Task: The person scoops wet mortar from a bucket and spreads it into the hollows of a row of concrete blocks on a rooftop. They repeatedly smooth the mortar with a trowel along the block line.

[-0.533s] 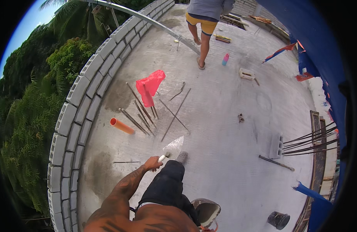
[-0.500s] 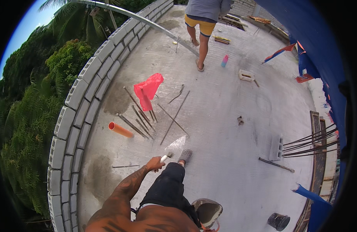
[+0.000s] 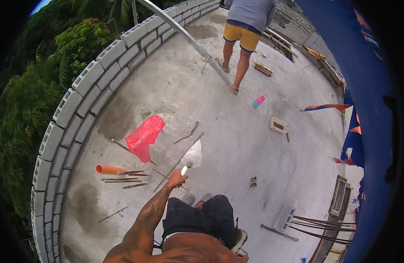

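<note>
My left hand (image 3: 177,179) is closed around the white handle of a pointed trowel (image 3: 193,152). The trowel's pale metal blade points away from me over the concrete floor, with a little grey mortar near its neck. At the lower edge, my right hand (image 3: 242,257) shows only in part, closed at the handle of a bucket (image 3: 241,239) beside my right hip. My leg and the picture's edge hide most of that bucket.
Upright rebars (image 3: 129,180), one with a red plastic bag (image 3: 146,136), and an orange pipe (image 3: 109,169) stand to the left. A block wall (image 3: 81,103) curves beyond. Ahead are a person (image 3: 243,37), a slanting metal bar (image 3: 184,35), a bottle (image 3: 258,101) and hollow blocks (image 3: 278,125).
I have moved forward and the view has turned, so the bag, pipe and rebars sit lower and further left. The trowel stays in my left hand; the bucket is more hidden.
</note>
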`<state>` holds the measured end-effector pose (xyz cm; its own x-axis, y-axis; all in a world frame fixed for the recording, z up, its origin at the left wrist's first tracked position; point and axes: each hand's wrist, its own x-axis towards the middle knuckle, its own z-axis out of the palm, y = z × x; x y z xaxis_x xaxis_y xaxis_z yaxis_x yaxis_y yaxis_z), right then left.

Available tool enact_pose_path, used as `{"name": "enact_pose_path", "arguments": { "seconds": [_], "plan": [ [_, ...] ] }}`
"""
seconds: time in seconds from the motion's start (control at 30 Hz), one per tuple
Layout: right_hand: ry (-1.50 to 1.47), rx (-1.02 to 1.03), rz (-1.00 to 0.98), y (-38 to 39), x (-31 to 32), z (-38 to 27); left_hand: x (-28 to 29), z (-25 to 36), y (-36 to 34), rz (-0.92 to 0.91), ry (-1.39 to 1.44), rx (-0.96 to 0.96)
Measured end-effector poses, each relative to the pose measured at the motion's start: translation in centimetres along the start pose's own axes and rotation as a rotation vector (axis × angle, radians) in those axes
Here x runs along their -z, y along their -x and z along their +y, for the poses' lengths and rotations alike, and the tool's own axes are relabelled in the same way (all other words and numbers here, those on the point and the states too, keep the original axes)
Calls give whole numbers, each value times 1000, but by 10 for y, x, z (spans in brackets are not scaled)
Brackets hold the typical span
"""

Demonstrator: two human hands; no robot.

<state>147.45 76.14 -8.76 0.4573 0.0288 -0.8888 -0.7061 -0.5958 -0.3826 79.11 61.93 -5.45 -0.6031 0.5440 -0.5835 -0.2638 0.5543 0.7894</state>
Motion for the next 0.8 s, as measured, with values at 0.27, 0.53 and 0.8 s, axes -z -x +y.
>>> {"name": "enact_pose_path", "arguments": {
  "seconds": [0.27, 0.53, 0.8],
  "plan": [
    [329, 73, -64, 77, -303, 0, 27, 63, -158, 241, 126, 89],
    [339, -119, -234, 181, -589, 27, 43, 151, -270, 542, 322, 301],
    [456, 195, -482, 301, -846, 36, 49, 221, -409, 553, 292, 478]
  ]
}}
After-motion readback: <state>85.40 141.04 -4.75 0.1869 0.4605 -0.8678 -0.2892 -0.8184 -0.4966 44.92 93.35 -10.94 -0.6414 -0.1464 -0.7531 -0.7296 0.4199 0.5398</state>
